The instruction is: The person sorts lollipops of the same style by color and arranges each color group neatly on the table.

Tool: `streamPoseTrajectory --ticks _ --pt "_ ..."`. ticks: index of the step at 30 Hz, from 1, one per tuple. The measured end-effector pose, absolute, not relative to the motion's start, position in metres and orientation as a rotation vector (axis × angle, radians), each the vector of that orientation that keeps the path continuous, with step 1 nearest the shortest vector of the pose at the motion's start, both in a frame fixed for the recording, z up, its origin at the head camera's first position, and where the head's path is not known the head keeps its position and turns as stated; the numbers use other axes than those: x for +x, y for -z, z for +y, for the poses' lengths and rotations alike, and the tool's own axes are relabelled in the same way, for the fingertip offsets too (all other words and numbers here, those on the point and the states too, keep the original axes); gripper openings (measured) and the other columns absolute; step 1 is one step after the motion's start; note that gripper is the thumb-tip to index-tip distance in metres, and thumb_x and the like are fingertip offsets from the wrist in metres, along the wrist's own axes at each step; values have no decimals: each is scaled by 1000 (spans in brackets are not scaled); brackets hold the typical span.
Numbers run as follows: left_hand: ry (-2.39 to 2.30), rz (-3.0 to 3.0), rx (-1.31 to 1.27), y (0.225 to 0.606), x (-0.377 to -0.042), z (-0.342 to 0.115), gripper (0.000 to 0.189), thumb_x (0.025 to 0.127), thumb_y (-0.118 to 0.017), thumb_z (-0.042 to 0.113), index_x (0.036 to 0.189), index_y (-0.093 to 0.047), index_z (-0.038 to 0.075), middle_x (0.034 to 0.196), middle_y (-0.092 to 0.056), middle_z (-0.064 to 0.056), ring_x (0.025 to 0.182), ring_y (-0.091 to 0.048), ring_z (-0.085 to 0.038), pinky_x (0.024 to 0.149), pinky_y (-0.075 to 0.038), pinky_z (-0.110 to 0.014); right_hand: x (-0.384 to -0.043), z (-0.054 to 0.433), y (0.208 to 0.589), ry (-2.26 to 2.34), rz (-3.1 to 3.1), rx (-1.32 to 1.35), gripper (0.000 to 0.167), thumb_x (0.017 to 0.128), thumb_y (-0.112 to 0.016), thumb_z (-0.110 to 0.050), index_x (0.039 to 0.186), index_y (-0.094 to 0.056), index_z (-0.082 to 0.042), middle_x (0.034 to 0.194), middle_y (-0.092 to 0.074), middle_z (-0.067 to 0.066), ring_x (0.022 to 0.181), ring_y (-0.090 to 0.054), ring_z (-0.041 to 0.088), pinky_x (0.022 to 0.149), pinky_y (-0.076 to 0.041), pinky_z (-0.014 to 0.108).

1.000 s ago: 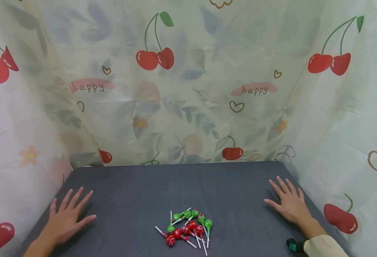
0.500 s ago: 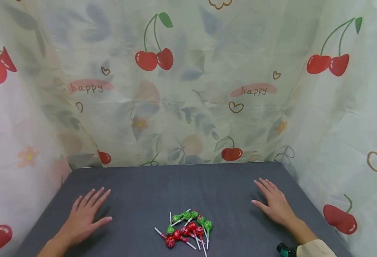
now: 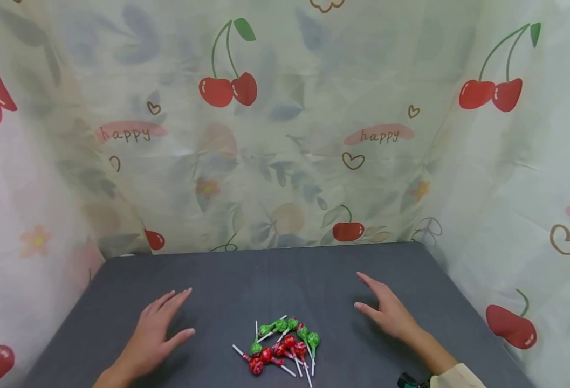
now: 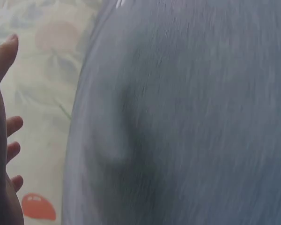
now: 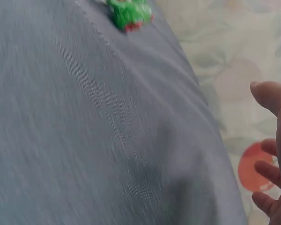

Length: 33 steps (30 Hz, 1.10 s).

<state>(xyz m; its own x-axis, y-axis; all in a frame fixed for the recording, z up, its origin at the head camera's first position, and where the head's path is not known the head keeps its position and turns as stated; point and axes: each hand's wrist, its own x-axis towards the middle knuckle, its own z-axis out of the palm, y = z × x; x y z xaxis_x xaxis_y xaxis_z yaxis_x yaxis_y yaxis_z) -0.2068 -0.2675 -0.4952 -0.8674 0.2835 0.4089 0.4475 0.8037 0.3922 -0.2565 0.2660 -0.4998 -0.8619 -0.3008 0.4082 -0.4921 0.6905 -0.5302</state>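
Principal risk, in my judgement: entanglement. The green lollipops [image 3: 281,325] and red lollipops [image 3: 266,354] lie in one tight cluster at the near middle of the bench [image 3: 226,285], heads touching or nearly so, several white sticks crossing. Lifting one by its stick could drag or roll its neighbours, the round heads offering little resistance. Second risk: a pinch at the crowded right side, where sticks overlap, may take two at once. Third: both hands closing on the cluster together could obstruct each other or knock the outer lollipops out of place.

Left hand [image 3: 151,337]: well open, fingers extended and close together, thumb spread away; it holds nothing and is apart from the cluster, on its left. Right hand [image 3: 386,310]: likewise open, thumb clear of the fingers, nothing held, well apart from the cluster on its right. Shadows beneath suggest both are raised above the bench; contact by the heels of the hands cannot be ruled out. The right wrist view shows a green wrapper at its top edge, untouched
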Motion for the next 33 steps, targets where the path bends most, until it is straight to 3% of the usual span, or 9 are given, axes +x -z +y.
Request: streamPoseTrajectory --ticks 8,20,24,33 --pt "834 -2621 -528 500 -206 -234 74 84 -76 34 149 -40 26 142 -50 -4 129 -41 -32 97 -25 -64 -245 236 506 -1119 -2579 663 65 87 -75 -20 145 -46 -15 127 -62 12 118 -56 27 93 -44 55" --pt "1064 -2653 -398 506 -211 -179 64 84 -77 31 142 -51 26 135 -55 0 126 -46 -29 101 -29 -62 -245 191 514 -1266 -2607 711 57 88 -74 -22 140 -50 -16 117 -66 10 109 -61 26 91 -45 53" --pt "1104 -2607 -428 510 -217 -165 58 84 -77 32 138 -56 24 131 -59 2 124 -48 -26 100 -31 -59 -249 176 512 -1250 -2628 703 53 88 -74 -24 136 -55 -14 109 -68 7 100 -63 25 87 -47 51" --pt "1145 -2585 -486 522 -222 -140 45 86 -75 30 127 -64 14 117 -66 4 116 -54 -25 98 -33 -59 -254 151 512 -1227 -2650 830 47 90 -71 -28 130 -59 -5 105 -67 7 98 -61 21 84 -48 44"
